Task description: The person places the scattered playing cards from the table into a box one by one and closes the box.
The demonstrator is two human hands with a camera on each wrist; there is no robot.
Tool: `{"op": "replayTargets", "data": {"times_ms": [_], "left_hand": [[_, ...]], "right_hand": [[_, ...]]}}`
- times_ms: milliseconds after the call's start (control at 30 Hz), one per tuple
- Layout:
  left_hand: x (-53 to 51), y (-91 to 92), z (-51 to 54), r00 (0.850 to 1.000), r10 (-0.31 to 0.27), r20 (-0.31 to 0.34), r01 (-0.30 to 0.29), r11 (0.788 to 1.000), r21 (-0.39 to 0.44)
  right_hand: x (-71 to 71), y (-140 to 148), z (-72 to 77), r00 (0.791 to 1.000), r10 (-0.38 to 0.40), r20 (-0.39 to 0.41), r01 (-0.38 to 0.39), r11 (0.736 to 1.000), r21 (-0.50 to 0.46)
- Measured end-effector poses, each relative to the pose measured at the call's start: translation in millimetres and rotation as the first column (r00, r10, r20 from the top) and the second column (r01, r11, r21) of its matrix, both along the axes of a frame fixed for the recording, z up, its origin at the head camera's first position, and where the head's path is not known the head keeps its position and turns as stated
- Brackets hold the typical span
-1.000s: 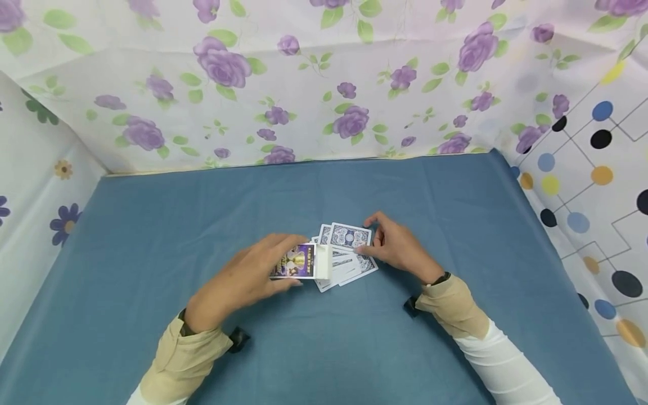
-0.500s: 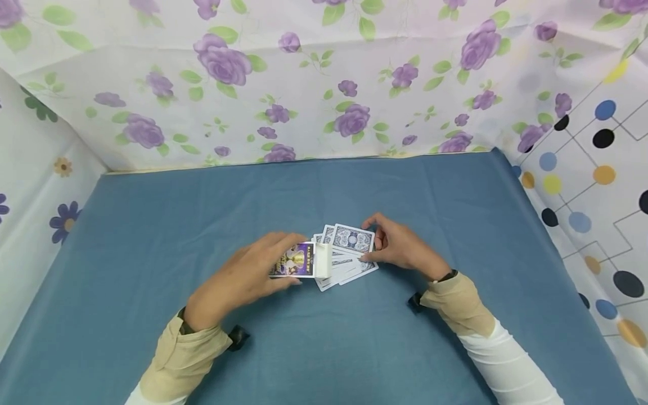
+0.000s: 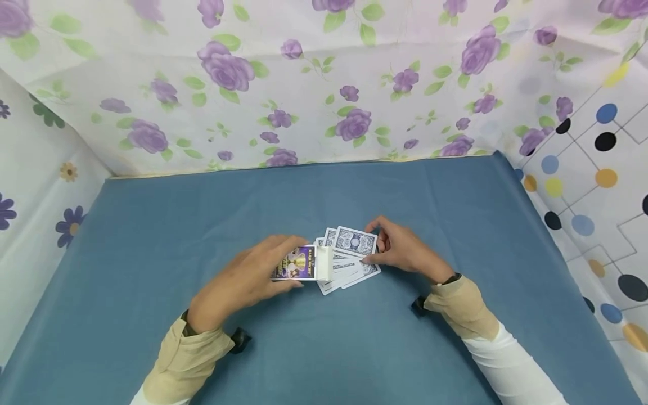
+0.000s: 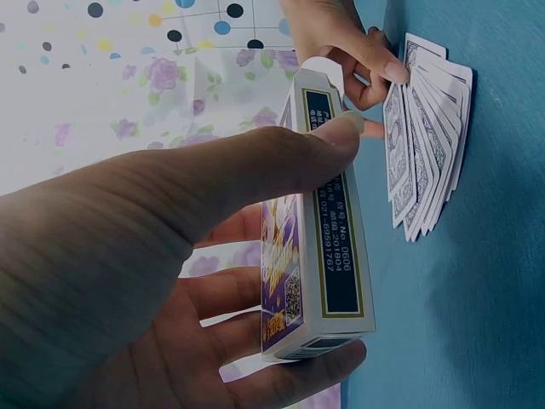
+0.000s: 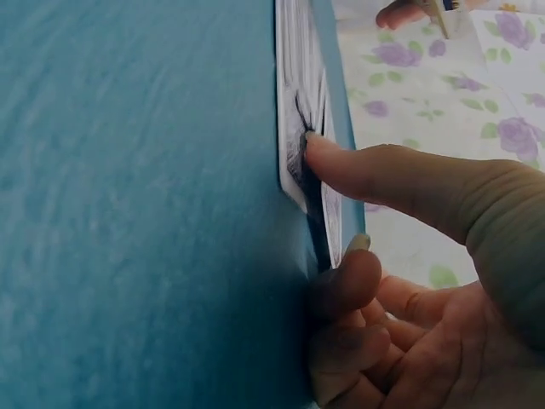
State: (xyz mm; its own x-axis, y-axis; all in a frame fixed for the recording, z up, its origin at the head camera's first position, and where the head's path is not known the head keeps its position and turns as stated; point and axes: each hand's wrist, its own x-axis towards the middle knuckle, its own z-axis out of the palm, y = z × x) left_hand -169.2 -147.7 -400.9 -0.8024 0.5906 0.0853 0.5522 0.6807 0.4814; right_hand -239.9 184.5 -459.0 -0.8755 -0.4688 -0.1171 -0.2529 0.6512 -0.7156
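Observation:
My left hand (image 3: 248, 273) grips a purple and white playing card box (image 3: 298, 263), thumb on its near narrow side and fingers on the far side. The box's white end faces right, above the left part of a fanned pile of playing cards (image 3: 349, 277). In the left wrist view, the box (image 4: 336, 247) is held above the table. At the pile's right side my right hand (image 3: 407, 248) pinches the topmost playing card (image 3: 356, 242), which lies face down, thumb at its near corner and forefinger at the far one. In the right wrist view, the thumb (image 5: 383, 175) touches the cards.
A blue cloth (image 3: 324, 349) covers the table. Floral sheeting (image 3: 304, 84) stands along the back edge, with a dotted sheet (image 3: 587, 197) at the right and another flowered one (image 3: 35, 225) at the left.
The top card has slid slightly to the right with my right hand, showing more of the cards beneath. My left hand and the box have stayed in place.

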Motion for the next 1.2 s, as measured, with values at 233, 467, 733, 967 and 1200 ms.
{"op": "replayTargets", "data": {"times_ms": [233,467,733,967,1200], "left_hand": [[-0.5,-0.4,-0.9,0.999,0.02,0.031,-0.021,1.0,0.017],[-1.9,-2.2,-1.0,0.999,0.028,0.033,-0.028,1.0,0.011],[-2.5,-2.1,-0.5,0.998,0.036,0.057,-0.037,0.999,0.003],[-2.3,-3.2,-0.1,0.997,0.046,0.063,-0.046,0.999,0.003],[-2.9,-3.1,-0.8,0.997,0.053,0.049,-0.053,0.999,0.011]], "right_hand": [[-0.3,3,-0.4,0.998,-0.062,-0.029,0.06,0.996,-0.072],[-0.2,3,7.0,0.999,-0.021,-0.045,0.016,0.993,-0.119],[6.0,2,21.0,0.999,0.01,-0.038,-0.017,0.985,-0.172],[19.3,-5,42.2,0.99,0.044,-0.137,-0.074,0.971,-0.227],[30.5,-11,56.2,0.978,0.068,-0.196,-0.111,0.97,-0.216]]}}
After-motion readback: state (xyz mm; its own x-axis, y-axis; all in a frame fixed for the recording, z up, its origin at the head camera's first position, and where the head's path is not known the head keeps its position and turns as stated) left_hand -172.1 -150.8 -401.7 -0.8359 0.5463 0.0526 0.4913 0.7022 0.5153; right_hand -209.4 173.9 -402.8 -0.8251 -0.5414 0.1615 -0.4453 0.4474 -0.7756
